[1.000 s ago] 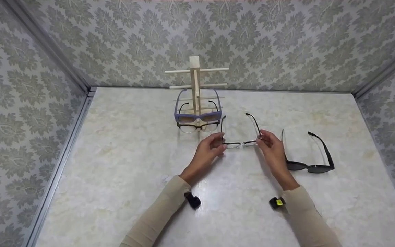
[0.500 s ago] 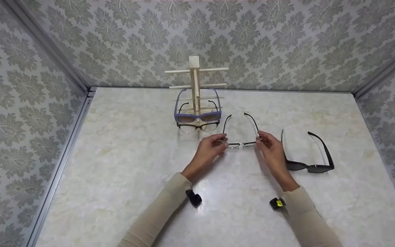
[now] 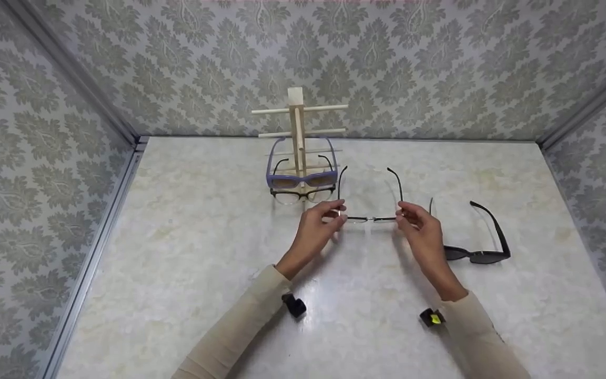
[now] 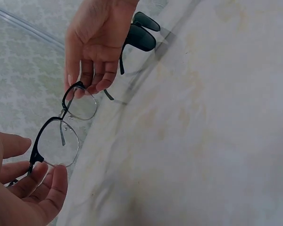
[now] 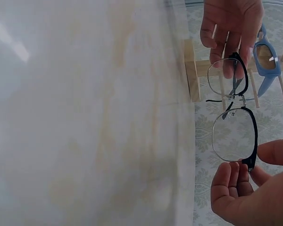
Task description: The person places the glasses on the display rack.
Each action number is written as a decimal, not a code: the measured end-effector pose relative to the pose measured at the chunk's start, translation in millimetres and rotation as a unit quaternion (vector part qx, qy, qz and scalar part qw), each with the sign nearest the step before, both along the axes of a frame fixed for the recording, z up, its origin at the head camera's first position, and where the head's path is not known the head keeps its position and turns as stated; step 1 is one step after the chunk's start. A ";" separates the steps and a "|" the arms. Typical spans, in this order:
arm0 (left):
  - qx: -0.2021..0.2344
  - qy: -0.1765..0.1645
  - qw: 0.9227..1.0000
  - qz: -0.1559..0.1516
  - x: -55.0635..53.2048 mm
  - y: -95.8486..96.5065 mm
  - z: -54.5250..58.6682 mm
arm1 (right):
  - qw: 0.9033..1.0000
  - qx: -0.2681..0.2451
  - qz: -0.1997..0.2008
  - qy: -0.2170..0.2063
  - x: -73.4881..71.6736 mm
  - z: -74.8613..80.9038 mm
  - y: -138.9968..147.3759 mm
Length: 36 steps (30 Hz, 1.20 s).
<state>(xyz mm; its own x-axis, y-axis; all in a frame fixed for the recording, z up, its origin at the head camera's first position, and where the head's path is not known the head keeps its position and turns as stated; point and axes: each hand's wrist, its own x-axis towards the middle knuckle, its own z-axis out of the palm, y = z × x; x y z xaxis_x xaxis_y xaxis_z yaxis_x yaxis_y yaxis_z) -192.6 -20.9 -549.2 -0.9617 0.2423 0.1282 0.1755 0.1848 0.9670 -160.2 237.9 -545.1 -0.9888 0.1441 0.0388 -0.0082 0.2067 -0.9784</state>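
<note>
A pair of black half-rim eyeglasses (image 3: 356,219) is held between both hands, temples spread and pointing away. My left hand (image 3: 315,226) pinches the hinge corner on the left. On the opposite corner, my right hand (image 3: 423,231) grips with thumb and fingers. Clear round lenses (image 4: 61,143) in thin metal lower rims show in the left wrist view. To the left of the held pair, the wooden display stand (image 3: 296,118) bears blue-framed sunglasses (image 3: 303,180) and, lower, dark-topped clear eyeglasses (image 3: 303,196).
Black sunglasses (image 3: 487,257) lie unfolded on the marbled table (image 3: 177,252), just right of my right hand and partly hidden by it. Two upper pegs (image 3: 326,108) of the stand hold nothing. Patterned wall panels (image 3: 440,63) enclose the table at back and sides.
The eyeglasses' temples have swung wider apart, the right one shifting right. My right hand has moved slightly right; my left keeps its hold, having shifted a little. The view has moved slightly.
</note>
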 end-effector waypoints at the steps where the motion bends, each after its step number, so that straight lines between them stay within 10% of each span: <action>1: -0.006 0.005 1.000 0.000 1.3 -0.2 2.7 | 1.000 -0.001 -0.001 0.004 1.4 2.1 0.0; 36: -0.008 0.106 0.994 -0.003 47.8 -21.7 66.6 | 0.994 -0.030 0.026 0.102 46.7 57.0 -9.1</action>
<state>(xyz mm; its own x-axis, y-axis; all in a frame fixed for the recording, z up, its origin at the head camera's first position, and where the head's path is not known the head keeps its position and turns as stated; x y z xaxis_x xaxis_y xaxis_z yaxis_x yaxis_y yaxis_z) -144.7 -42.6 -482.5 -0.9122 0.2510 0.3238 0.3759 0.1985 0.9051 -113.5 228.8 -488.1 -0.9675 0.1011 0.2319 -0.2168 0.1412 -0.9659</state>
